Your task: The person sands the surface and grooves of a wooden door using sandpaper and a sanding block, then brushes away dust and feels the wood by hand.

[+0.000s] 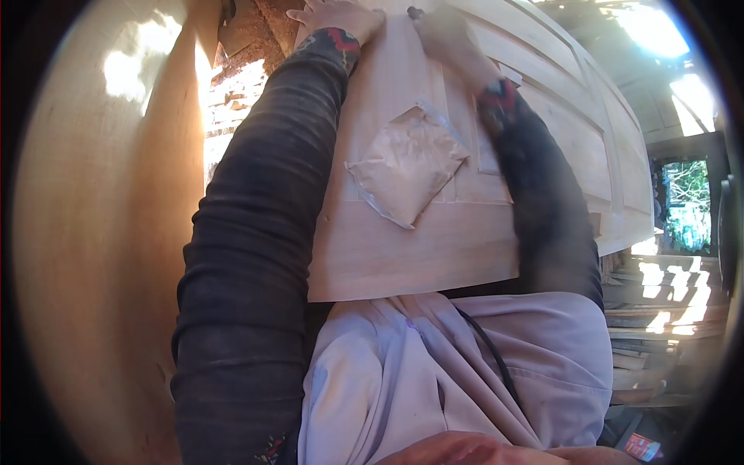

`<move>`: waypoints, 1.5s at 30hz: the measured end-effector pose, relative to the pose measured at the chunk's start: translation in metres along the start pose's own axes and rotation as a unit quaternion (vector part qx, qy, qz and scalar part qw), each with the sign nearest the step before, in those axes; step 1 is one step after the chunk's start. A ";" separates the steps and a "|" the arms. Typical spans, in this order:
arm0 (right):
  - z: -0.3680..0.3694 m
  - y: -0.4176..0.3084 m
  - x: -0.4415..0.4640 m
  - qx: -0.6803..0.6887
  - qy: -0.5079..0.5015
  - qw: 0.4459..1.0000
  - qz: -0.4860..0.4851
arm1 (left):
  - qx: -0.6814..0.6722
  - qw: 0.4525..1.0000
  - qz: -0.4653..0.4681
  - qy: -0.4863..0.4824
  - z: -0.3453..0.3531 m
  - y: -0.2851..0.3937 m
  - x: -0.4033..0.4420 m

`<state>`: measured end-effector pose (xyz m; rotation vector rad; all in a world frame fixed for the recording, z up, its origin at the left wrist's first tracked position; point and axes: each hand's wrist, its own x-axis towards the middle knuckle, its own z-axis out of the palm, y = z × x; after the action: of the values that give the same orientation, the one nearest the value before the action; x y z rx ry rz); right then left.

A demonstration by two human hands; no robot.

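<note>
A pale wooden panelled door lies flat in front of me. My left hand is at its far left edge, fingers partly spread and resting on the wood. My right hand, smeared by motion, is closed low over the door's far part. A small dark tip shows at its fingers, but what it belongs to cannot be made out. Between my forearms, a clear plastic bag of pale powder sits on the door, turned cornerwise.
A tall smooth wooden board stands close on my left. Stacked wood strips lie at the lower right, below a dark-framed opening. Reddish ground with scraps shows beyond the left edge. My light-coloured clothing touches the near edge.
</note>
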<state>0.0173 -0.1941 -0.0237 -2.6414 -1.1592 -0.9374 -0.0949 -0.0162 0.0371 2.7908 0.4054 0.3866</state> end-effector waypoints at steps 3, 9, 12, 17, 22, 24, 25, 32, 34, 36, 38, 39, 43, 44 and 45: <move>-0.013 -0.014 -0.014 0.047 -0.002 0.998 0.041 | 0.018 0.999 -0.040 -0.004 0.020 -0.003 0.010; 0.039 0.044 0.030 0.013 0.035 0.999 0.005 | -0.042 0.997 -0.066 -0.029 -0.003 0.006 -0.005; 0.032 0.042 0.024 0.068 -0.041 0.997 -0.021 | -0.046 0.997 -0.057 -0.016 -0.006 0.007 -0.005; -0.056 -0.019 -0.025 0.094 -0.060 0.993 -0.028 | -0.015 0.998 -0.058 -0.008 0.010 0.003 0.003; 0.017 0.036 0.029 -0.075 -0.058 0.995 -0.017 | -0.020 0.998 -0.052 -0.010 0.011 0.002 0.003; 0.014 0.033 0.040 -0.085 -0.064 0.994 -0.010 | -0.060 0.996 -0.061 -0.038 -0.004 0.003 -0.002; 0.011 0.036 0.040 -0.045 -0.139 0.989 0.034 | -0.057 0.996 -0.061 -0.039 -0.009 0.005 -0.005; -0.061 -0.015 -0.035 0.095 -0.043 0.994 -0.019 | 0.001 0.999 -0.053 0.001 0.003 0.008 -0.003; -0.038 0.001 -0.003 0.033 -0.157 0.986 0.050 | -0.001 0.999 -0.047 -0.004 0.004 0.008 -0.006; -0.012 0.023 0.030 -0.032 -0.147 0.989 -0.005 | -0.011 0.999 -0.030 -0.014 -0.003 0.005 -0.010; 0.013 0.040 0.038 -0.100 -0.021 0.979 -0.178 | -0.042 0.997 -0.052 -0.025 -0.021 0.011 -0.017; 0.015 0.044 0.039 -0.082 -0.080 0.985 -0.128 | -0.059 0.996 -0.064 -0.031 -0.027 0.013 -0.018; -0.043 -0.002 -0.001 -0.023 -0.157 0.987 -0.038 | -0.057 0.997 -0.050 -0.008 -0.019 0.007 -0.016; -0.055 -0.015 -0.013 -0.004 -0.138 0.990 -0.030 | -0.037 0.998 -0.045 -0.014 -0.015 0.007 -0.013; -0.068 -0.028 -0.024 0.015 -0.119 0.993 -0.022 | -0.015 0.999 -0.037 -0.020 -0.011 0.007 -0.010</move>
<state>-0.0480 -0.2122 0.0128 -2.7716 -1.2738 -0.6183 -0.1055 -0.0227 0.0469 2.7398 0.4871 0.3169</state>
